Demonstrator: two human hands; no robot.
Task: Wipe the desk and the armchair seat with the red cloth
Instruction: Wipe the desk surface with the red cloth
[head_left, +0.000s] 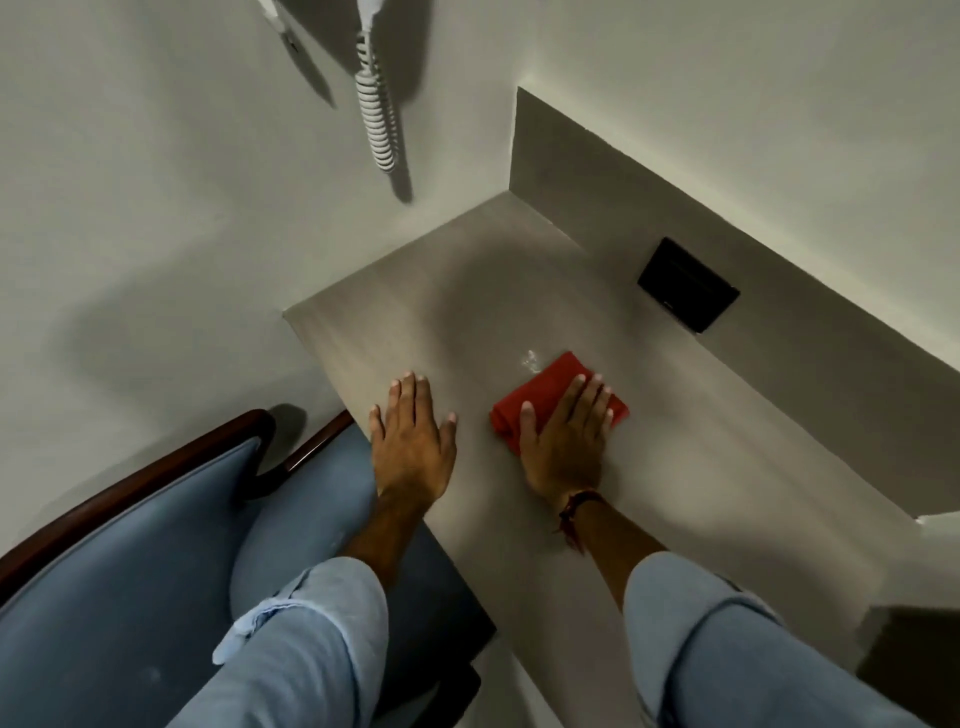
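Red folded cloth (545, 397) pressed flat beneath spread fingers (589, 397) of the right hand (563, 441), palm down, nothing pinched or gripped; fingers extended and slightly fanned, likely to spread pressure across the fabric for wiping. Cloth showing ahead of the fingertips and out past the thumb side, with a rolled edge beside the thumb; heel of the hand resting on bare desk behind it. Small glistening wet patch (530, 360) just beyond the cloth's far corner, probably the next spot to be wiped. Left hand (413, 441) flat and open on the pale grey matte desk top (467, 312), near its left edge, holding nothing, seemingly braced for support during the lean forward. Light blue rolled sleeves on both forearms, a dark red thread bracelet (576, 509) at the right wrist. Blue upholstered armchair with dark wooden frame (130, 571) below left, tucked against the desk, seat apparently not yet wiped. Black rectangular wall plate (688, 285) on the desk's back panel; white coiled cord (376, 124) hanging on the wall above.
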